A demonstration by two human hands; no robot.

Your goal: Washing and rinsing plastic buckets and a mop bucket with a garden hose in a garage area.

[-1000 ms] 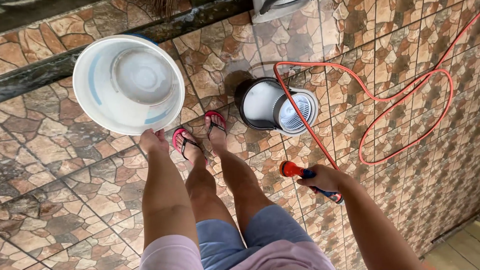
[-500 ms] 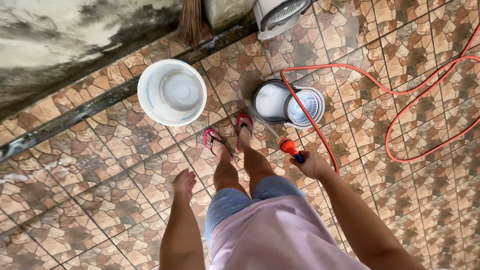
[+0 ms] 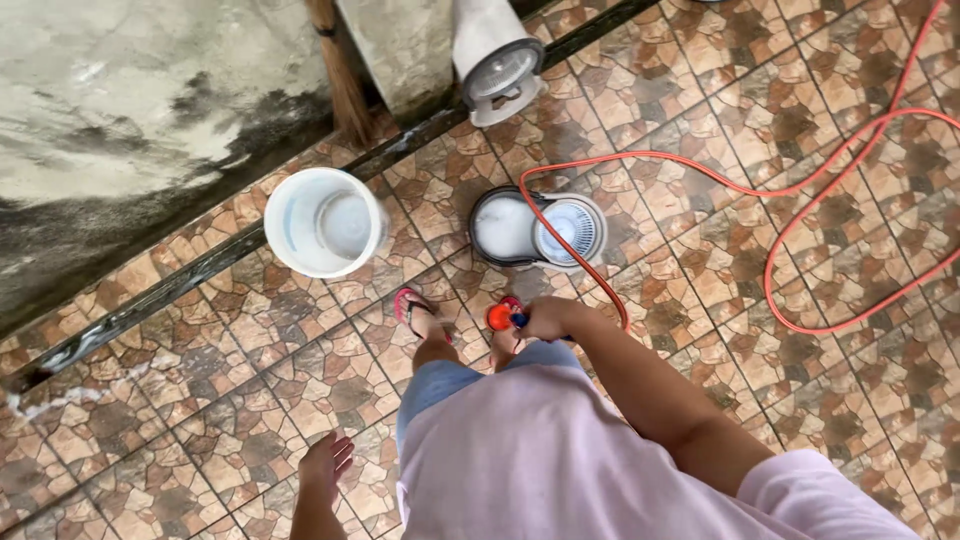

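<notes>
My right hand grips an orange hose nozzle with a blue handle, held low in front of my legs. The orange hose runs from it in loops across the tiled floor to the right. A white bucket stands on the floor ahead to the left. A mop bucket with foamy water and a round spinner basket sits just beyond my feet. My left hand hangs by my side with fingers apart, holding nothing.
The floor is wet stone-pattern tile. A dark drain channel runs along a stained concrete wall. A broom leans by a concrete post, and a white fan-like appliance stands beside it.
The white bucket left my left hand and now stands on the floor. My left hand dropped to my side. My right hand brought the nozzle in toward my legs.
</notes>
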